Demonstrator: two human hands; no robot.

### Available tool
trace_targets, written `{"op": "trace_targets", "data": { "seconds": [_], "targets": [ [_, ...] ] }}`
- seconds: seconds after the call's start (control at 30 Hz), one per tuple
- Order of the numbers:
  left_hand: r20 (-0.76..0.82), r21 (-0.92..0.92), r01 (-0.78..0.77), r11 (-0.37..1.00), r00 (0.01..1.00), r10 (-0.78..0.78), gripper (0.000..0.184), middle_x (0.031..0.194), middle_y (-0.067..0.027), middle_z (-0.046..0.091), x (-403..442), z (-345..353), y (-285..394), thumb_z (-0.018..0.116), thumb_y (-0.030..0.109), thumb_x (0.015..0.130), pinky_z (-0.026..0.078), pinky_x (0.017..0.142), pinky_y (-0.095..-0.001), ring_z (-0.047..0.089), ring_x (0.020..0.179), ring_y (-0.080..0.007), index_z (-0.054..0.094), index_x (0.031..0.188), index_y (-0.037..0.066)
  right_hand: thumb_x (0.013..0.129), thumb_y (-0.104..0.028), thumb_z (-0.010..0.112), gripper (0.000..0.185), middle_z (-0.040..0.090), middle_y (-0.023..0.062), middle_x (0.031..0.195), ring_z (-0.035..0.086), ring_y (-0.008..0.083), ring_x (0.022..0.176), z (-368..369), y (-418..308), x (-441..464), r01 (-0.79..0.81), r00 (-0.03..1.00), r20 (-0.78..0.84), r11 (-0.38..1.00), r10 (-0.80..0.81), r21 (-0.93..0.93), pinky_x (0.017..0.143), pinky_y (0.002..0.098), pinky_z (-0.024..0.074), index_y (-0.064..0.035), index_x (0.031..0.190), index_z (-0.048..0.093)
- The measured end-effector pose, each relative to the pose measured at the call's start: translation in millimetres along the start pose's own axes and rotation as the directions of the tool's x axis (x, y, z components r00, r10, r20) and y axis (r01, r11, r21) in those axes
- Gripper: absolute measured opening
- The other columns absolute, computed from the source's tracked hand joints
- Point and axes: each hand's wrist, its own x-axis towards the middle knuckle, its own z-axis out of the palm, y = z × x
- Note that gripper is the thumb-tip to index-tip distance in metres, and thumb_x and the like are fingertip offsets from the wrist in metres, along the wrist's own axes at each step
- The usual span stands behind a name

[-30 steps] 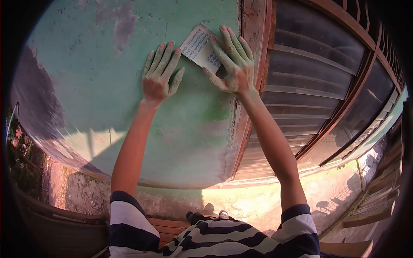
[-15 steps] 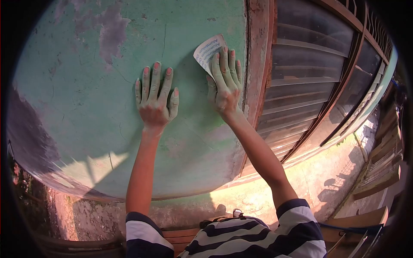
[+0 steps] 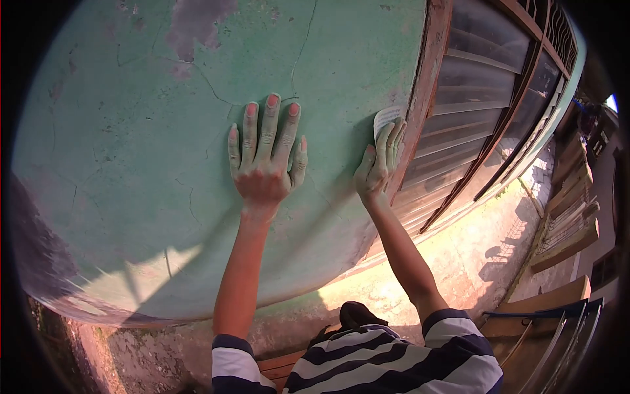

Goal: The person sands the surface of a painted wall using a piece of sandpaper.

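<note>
My left hand (image 3: pixel 264 177) lies flat on the green painted wall (image 3: pixel 164 144), fingers stretched upward, holding nothing. Pale dust coats its fingers. To its right, close beside the brown window frame (image 3: pixel 426 85), my right hand (image 3: pixel 379 169) presses a sheet of sandpaper (image 3: pixel 386 120) against the wall. That hand is turned partly edge-on, with fingers together over the sheet. Only the sandpaper's pale printed backing shows above the fingers; the rest is hidden under the hand.
Grey bare patches (image 3: pixel 197 26) and thin cracks mark the wall. Louvred window panes (image 3: pixel 476 108) stand to the right. Below is a sunlit concrete ledge (image 3: pixel 420 282). Wooden furniture (image 3: pixel 558 249) and a blue-edged rack (image 3: pixel 545 312) are at the lower right.
My right hand has slid the sandpaper lower beside the window frame and turned more edge-on. My left hand still rests flat on the wall. The camera view has shifted.
</note>
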Motion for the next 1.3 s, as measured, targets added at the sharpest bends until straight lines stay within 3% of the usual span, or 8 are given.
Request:
{"op": "trace_targets", "data": {
  "seconds": [0.23, 0.53, 0.87, 0.93, 1.0, 1.03, 1.13, 1.3],
  "targets": [
    [-0.009, 0.079, 0.002, 0.997, 1.000, -0.002, 0.050, 0.156, -0.0096, 0.044, -83, 20, 7, 0.049, 0.044, 0.099, 0.018, 0.121, -0.0518, 0.037, 0.146, -0.0362, 0.058, 0.143, 0.024, 0.096, -0.003, 0.046, 0.051, 0.038, 0.0281, 0.154, 0.030, 0.0497, 0.145, -1, -13, 15, 0.034, 0.999, -0.009, 0.999, -0.034, -0.003, 0.119, 0.0542, 0.0246, 0.0089, 0.145, 0.045],
    [-0.062, 0.130, 0.111, 0.985, 0.993, -0.104, 0.059, 0.157, -0.0251, 0.036, -297, 57, 26, 0.041, 0.046, 0.103, 0.020, 0.117, -0.0611, 0.030, 0.145, -0.0499, 0.045, 0.151, 0.013, 0.096, -0.014, 0.041, 0.057, 0.034, 0.0358, 0.153, 0.026, 0.0546, 0.145, -20, 84, -305, 0.108, 0.984, 0.151, 0.993, -0.099, -0.056, 0.119, 0.0591, 0.0198, 0.0184, 0.143, 0.039],
    [-0.114, -0.050, 0.194, 0.980, 0.974, -0.198, 0.054, 0.152, -0.0298, 0.041, -335, 46, 13, 0.037, 0.027, 0.105, 0.016, 0.119, -0.0598, 0.030, 0.145, -0.0499, 0.042, 0.148, -0.006, 0.096, -0.004, 0.051, 0.045, 0.045, 0.0312, 0.148, 0.036, 0.0474, 0.142, -2, 9, -66, 0.176, 0.983, -0.052, 0.984, -0.174, 0.030, 0.116, 0.0521, 0.0306, 0.0115, 0.139, 0.050],
    [-0.148, -0.110, 0.187, 0.976, 0.968, -0.202, 0.051, 0.142, -0.0290, 0.052, -336, 45, 14, 0.037, 0.025, 0.105, 0.025, 0.115, -0.0609, 0.042, 0.138, -0.0502, 0.046, 0.143, -0.009, 0.097, -0.006, 0.050, 0.046, 0.044, 0.0315, 0.148, 0.035, 0.0475, 0.143, -4, 15, -102, 0.120, 0.992, -0.034, 0.993, -0.120, 0.009, 0.117, 0.0524, 0.0299, 0.0121, 0.140, 0.048],
    [-0.364, -0.481, 0.064, 0.875, 0.892, -0.266, 0.046, 0.129, -0.0243, 0.064, -351, 54, 6, 0.041, 0.027, 0.102, 0.033, 0.113, -0.0577, 0.050, 0.132, -0.0464, 0.060, 0.131, -0.003, 0.098, -0.007, 0.048, 0.047, 0.043, 0.0314, 0.149, 0.034, 0.0472, 0.144, -4, 30, -170, 0.084, 0.996, -0.034, 0.996, -0.085, -0.021, 0.117, 0.0527, 0.0283, 0.0126, 0.141, 0.047],
    [-0.445, -0.442, 0.077, 0.894, 0.847, -0.293, 0.039, 0.102, -0.0144, 0.074, -344, 52, 7, 0.043, 0.030, 0.102, 0.048, 0.094, -0.0502, 0.068, 0.105, -0.0338, 0.068, 0.112, 0.001, 0.099, -0.008, 0.047, 0.047, 0.043, 0.0314, 0.149, 0.034, 0.0471, 0.144, -3, 34, -191, 0.069, 0.997, -0.040, 0.997, -0.071, -0.047, 0.118, 0.0527, 0.0274, 0.0127, 0.141, 0.047],
    [-0.307, -0.574, -0.049, 0.818, 0.938, -0.159, 0.027, 0.078, -0.0074, 0.069, -350, 40, -6, 0.044, 0.023, 0.103, 0.046, 0.072, -0.0413, 0.066, 0.078, -0.0247, 0.062, 0.101, 0.003, 0.099, -0.008, 0.047, 0.047, 0.041, 0.0309, 0.151, 0.032, 0.0461, 0.145, -7, 32, -162, 0.106, 0.994, -0.035, 0.993, -0.108, -0.049, 0.119, 0.0523, 0.0260, 0.0126, 0.142, 0.046],
    [-0.274, -0.596, -0.022, 0.803, 0.945, -0.178, 0.022, 0.064, 0.0005, 0.063, -330, 32, -15, 0.060, 0.022, 0.096, 0.039, 0.059, -0.0323, 0.061, 0.054, -0.0175, 0.064, 0.078, 0.010, 0.104, -0.010, 0.041, 0.046, 0.037, 0.0239, 0.156, 0.027, 0.0334, 0.150, -8, 19, -64, 0.043, 0.998, -0.040, 0.999, -0.041, 0.026, 0.122, 0.0417, 0.0190, 0.0069, 0.147, 0.042]
  ]
}}
